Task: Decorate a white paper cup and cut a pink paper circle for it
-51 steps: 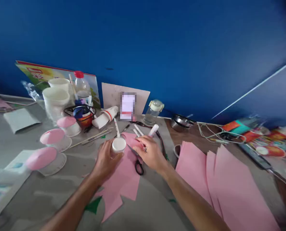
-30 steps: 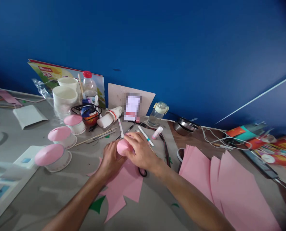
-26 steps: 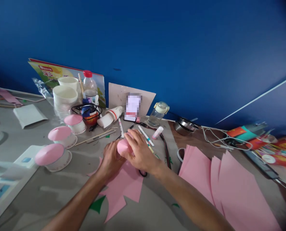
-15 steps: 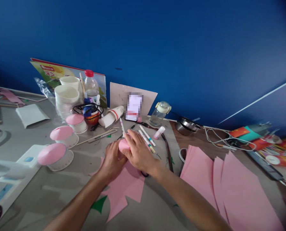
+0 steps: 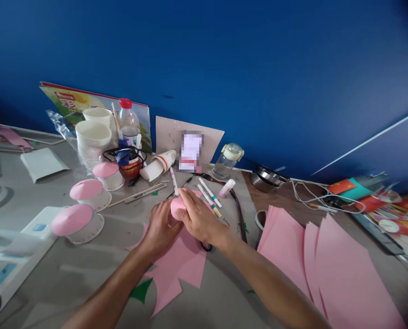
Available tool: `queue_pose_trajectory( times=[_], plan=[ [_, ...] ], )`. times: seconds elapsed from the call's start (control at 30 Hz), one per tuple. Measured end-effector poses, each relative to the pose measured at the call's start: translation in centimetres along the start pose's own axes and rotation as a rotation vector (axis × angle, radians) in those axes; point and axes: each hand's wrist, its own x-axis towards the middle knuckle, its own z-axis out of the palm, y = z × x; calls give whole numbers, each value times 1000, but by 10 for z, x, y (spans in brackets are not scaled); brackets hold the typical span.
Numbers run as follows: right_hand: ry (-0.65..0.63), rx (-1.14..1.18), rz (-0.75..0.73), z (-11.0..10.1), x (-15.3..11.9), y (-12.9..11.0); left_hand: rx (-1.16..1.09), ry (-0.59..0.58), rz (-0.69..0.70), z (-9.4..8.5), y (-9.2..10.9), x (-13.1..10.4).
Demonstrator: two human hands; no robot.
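Observation:
At the middle of the desk my left hand (image 5: pixel 160 225) is wrapped round a pink round paper piece (image 5: pixel 178 209). My right hand (image 5: pixel 201 220) closes on the same piece from the right, thumb and fingers against its pink top. Most of what lies under that top is hidden by my palms. Beneath both hands spreads a cut sheet of pink paper (image 5: pixel 179 269) with pointed, notched edges. To the left, a row of short white paper cups (image 5: pixel 91 227) carries pink paper tops (image 5: pixel 72 218).
Markers (image 5: pixel 209 197) and a glue stick (image 5: pixel 227 188) lie beyond my hands. Stacked pink paper (image 5: pixel 286 242) is at the right. Further back stand paper cups (image 5: pixel 93 137), a red-capped bottle (image 5: pixel 129 121), a phone (image 5: pixel 190 151) and a glass jar (image 5: pixel 227 161). A green scrap (image 5: pixel 142 291) lies nearby.
My right hand's fingers have shifted slightly on the pink piece, so more of its rounded top shows. My left hand stays round it.

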Motion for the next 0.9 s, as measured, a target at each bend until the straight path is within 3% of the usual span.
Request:
queue_pose_trajectory(
  times=[0.2,0.47,0.63,0.9],
  plan=[
    [-32,57,-51,-5,1,2,9,0,3,0,0,-1],
    [-48,102,2,-7,2,1,39,17,17,0,-1,-1],
    [23,164,82,-10,3,3,56,27,25,0,-1,-1],
    [-6,204,67,-8,5,0,52,23,42,1,-2,0]
  ],
)
